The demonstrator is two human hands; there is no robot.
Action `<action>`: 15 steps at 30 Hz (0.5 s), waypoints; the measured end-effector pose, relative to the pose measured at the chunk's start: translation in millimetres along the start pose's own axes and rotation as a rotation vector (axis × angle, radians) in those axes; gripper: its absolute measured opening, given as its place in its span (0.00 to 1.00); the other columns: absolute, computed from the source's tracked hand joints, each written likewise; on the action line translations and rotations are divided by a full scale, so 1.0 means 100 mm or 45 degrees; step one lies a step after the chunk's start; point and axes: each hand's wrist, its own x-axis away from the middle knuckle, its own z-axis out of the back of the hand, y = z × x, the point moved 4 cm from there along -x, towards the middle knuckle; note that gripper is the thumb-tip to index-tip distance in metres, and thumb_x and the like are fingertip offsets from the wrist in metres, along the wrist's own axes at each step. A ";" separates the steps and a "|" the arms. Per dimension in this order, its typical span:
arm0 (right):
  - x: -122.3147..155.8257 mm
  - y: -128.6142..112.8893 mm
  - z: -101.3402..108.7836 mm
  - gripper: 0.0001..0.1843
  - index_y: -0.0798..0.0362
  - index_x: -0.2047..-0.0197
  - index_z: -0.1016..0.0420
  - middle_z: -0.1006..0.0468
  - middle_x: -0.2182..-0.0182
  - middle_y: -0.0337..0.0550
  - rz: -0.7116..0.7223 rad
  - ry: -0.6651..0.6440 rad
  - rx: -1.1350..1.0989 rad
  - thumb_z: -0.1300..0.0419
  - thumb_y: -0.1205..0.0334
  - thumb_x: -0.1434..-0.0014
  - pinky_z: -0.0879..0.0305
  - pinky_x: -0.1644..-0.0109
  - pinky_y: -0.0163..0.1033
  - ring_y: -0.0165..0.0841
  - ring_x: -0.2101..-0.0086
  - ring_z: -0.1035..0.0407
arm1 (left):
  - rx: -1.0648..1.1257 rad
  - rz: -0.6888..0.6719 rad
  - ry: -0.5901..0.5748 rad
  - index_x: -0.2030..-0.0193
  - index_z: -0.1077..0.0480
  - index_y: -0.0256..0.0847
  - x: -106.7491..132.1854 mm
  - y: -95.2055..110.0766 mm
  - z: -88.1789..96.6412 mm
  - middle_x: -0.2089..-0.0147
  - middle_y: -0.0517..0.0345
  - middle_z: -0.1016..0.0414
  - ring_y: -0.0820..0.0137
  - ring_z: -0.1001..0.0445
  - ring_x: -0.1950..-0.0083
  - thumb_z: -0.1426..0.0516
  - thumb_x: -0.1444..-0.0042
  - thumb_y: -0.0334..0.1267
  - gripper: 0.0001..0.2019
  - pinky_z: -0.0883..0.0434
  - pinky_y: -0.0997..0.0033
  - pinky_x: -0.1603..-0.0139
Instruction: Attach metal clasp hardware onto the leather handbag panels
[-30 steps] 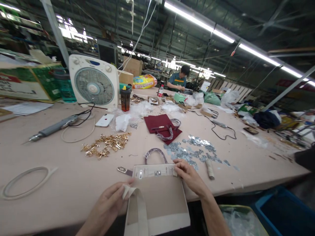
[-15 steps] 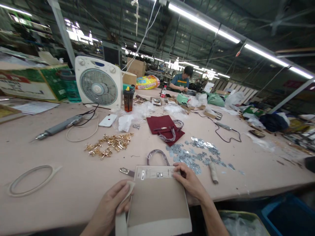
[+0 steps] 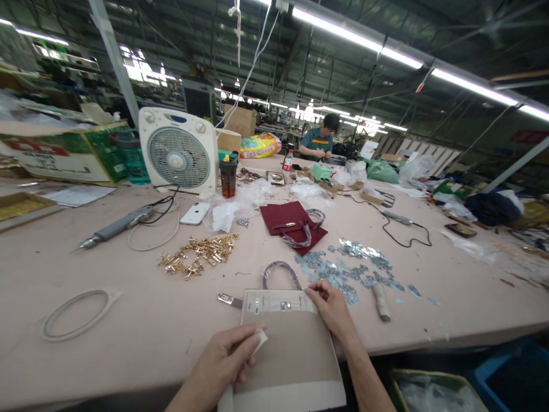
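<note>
A beige bag panel (image 3: 295, 349) lies at the table's front edge, with a plastic-wrapped handle (image 3: 281, 266) arched beyond its top edge. Metal pieces (image 3: 285, 306) sit along its pale upper band, and a short strap with a metal plate (image 3: 226, 298) sticks out on the left. My left hand (image 3: 229, 355) is closed on the end of a pale strip (image 3: 259, 340), held over the panel's left side. With thumb and fingers, my right hand (image 3: 330, 306) grips the panel's upper right corner.
Gold-coloured fittings (image 3: 199, 256) and thin metal plates (image 3: 332, 274) lie beyond the panel, near a dark red bag (image 3: 295, 226). A fan (image 3: 180, 151), phone (image 3: 195, 213) and grey corded tool (image 3: 118, 227) stand or lie leftward. Another person (image 3: 318, 140) works at the far side.
My left hand has moved right and over the panel, carrying the strip's end with it. My right hand still grips the corner. The whole view has shifted slightly.
</note>
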 end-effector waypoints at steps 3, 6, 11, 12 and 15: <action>0.03 0.05 -0.04 0.20 0.51 0.59 0.19 0.16 0.63 0.46 0.014 0.098 0.057 0.39 0.42 0.36 0.30 0.55 0.46 0.43 0.62 0.23 | -0.140 -0.086 -0.090 0.30 0.33 0.39 0.05 0.07 -0.08 0.68 0.61 0.26 0.74 0.31 0.74 0.43 0.35 0.55 0.32 0.32 0.72 0.71; 0.08 0.09 -0.01 0.22 0.51 0.54 0.19 0.16 0.58 0.49 -0.006 0.219 0.063 0.38 0.41 0.36 0.29 0.51 0.49 0.44 0.59 0.23 | -0.206 -0.158 -0.164 0.20 0.57 0.44 0.11 0.12 -0.11 0.65 0.64 0.26 0.74 0.30 0.73 0.44 0.33 0.45 0.39 0.29 0.72 0.69; 0.29 -0.20 0.11 0.21 0.52 0.50 0.21 0.18 0.54 0.51 0.153 0.454 0.073 0.37 0.43 0.35 0.27 0.48 0.50 0.44 0.57 0.23 | -0.217 -0.200 -0.220 0.19 0.62 0.48 0.14 0.10 -0.07 0.61 0.62 0.26 0.74 0.28 0.70 0.48 0.33 0.37 0.39 0.28 0.72 0.65; 0.36 -0.32 0.09 0.19 0.51 0.50 0.21 0.17 0.54 0.50 0.209 0.382 0.059 0.38 0.45 0.34 0.27 0.48 0.49 0.44 0.56 0.23 | -0.214 -0.202 -0.227 0.19 0.61 0.49 0.14 0.09 -0.07 0.61 0.62 0.26 0.74 0.28 0.70 0.48 0.33 0.36 0.39 0.28 0.72 0.65; 0.58 -0.72 -0.13 0.13 0.47 0.48 0.22 0.18 0.54 0.48 0.402 -0.063 0.016 0.39 0.51 0.30 0.24 0.50 0.45 0.42 0.55 0.22 | -0.213 -0.213 -0.233 0.20 0.59 0.51 0.14 0.09 -0.07 0.61 0.62 0.26 0.74 0.30 0.71 0.49 0.35 0.34 0.39 0.28 0.71 0.65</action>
